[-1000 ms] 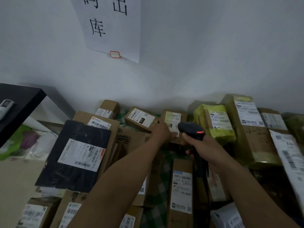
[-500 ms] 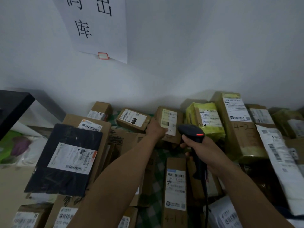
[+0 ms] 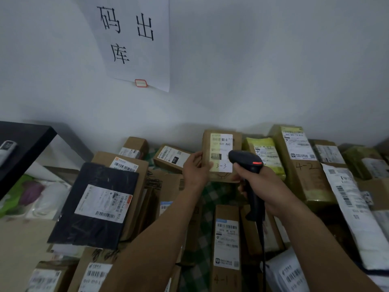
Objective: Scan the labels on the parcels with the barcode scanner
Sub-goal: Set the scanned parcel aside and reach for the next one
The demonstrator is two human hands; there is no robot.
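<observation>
— What is held by the left hand [image 3: 195, 167]?
— A brown parcel [image 3: 236, 142] is gripped at its left edge, its label [image 3: 221, 144] (marked "3-3") turned near.
— And the right hand [image 3: 263, 182]?
— The barcode scanner [image 3: 245, 160] is clasped, just right of that label.

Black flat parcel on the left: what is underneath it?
The black parcel lies tilted on a brown carton, whose labelled top edge and right side show. Below its lower edge something pale pokes out. The rest underneath is covered.
</observation>
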